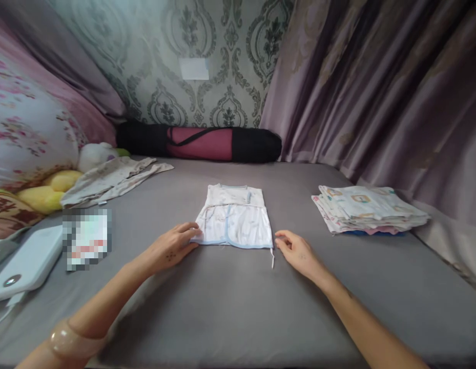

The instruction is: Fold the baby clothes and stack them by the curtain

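1. The small white shirt (pixel 247 228) lies flat on the grey sheet (pixel 238 312), its blue-edged hem towards the person; this probably lets both lower corners be reached easily.
2. The left hand (pixel 168 251) touches the hem's left corner, perhaps to steady or straighten it. Whether the fingers pinch the cloth or only rest on it, I cannot tell.
3. The right hand (pixel 301 259) is released, its fingers loosely bent just beside the right corner, apart from the cloth and the dangling tie (pixel 272 259).
4. The stack of folded cloths (pixel 370 207) sits well to the right, seemingly out of the arms' way; the power bank (pixel 34 261) lies far left.
5. Relative to the hands, the shirt is between them and slightly beyond, most of it farther from the person than the fingertips.
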Demonstrator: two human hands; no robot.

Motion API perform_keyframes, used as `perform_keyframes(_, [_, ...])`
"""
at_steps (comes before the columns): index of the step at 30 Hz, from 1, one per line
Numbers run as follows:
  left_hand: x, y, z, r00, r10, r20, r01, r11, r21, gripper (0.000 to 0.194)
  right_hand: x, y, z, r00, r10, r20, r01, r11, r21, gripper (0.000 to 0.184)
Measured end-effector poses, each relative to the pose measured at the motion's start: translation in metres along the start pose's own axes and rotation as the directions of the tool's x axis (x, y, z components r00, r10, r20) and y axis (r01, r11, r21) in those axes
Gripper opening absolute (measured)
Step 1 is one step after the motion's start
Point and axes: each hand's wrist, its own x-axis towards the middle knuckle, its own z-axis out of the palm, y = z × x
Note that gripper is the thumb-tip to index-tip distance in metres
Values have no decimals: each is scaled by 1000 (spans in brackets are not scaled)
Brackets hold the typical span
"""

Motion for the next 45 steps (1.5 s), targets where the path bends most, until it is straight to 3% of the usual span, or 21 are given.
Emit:
perform_keyframes(4, [1, 3, -3, 997, 79, 11, -79, 996, -44, 36, 8, 1, 10, 997, 26, 72, -39, 982, 185, 34])
perform_keyframes(7, [1, 5, -5, 996, 82, 21, -80, 993, -82, 49, 8, -1, 10, 990, 12, 140, -43, 974, 223, 35])
perform_keyframes(10, [1, 3, -7, 995, 94, 19, -91, 989, -117, 52, 4, -1, 4, 977, -158, 143, 139, 980, 140, 33])
perform_keyframes(15, [6, -1, -11, 990, 143, 2, -143, 985, -96, 46, 3, -1, -4, 882, -447, 150, 465, 878, -112, 36])
perform_keyframes(20, [16, -11, -9, 988, 156, -15, -156, 986, -56, 38, 12, 0, -6, 820, -552, 147, 572, 786, -235, 38])
perform_keyframes(25, [20, -25, -4, 989, 150, 6, -145, 966, -214, 38, 22, 4, -12, 731, -600, 325, 671, 719, -181, 55])
perform_keyframes(27, [23, -28, -6, 998, 63, 2, -60, 952, -299, 37, 26, 6, -14, 746, -566, 350, 638, 759, -133, 52])
perform_keyframes(30, [30, -27, -14, 994, -105, 37, 110, 893, -436, 36, 33, 5, -17, 843, -461, 278, 497, 865, -71, 44])
perform_keyframes(33, [42, -25, -21, 976, -215, 23, 192, 815, -546, 37, 44, 1, -20, 919, -339, 202, 340, 940, 30, 39])
perform_keyframes(38, [71, -28, -16, 924, -360, -125, 169, 682, -712, 36, 73, -10, -22, 941, -328, 88, 302, 927, 220, 37])
perform_keyframes(42, [101, -32, -5, 847, -477, -236, 128, 613, -779, 39, 108, -12, -17, 954, -296, -49, 300, 933, 198, 35])
perform_keyframes(45, [128, -39, 4, 779, -557, -289, 166, 627, -761, 39, 141, -13, -13, 955, -268, -127, 282, 953, 113, 34])
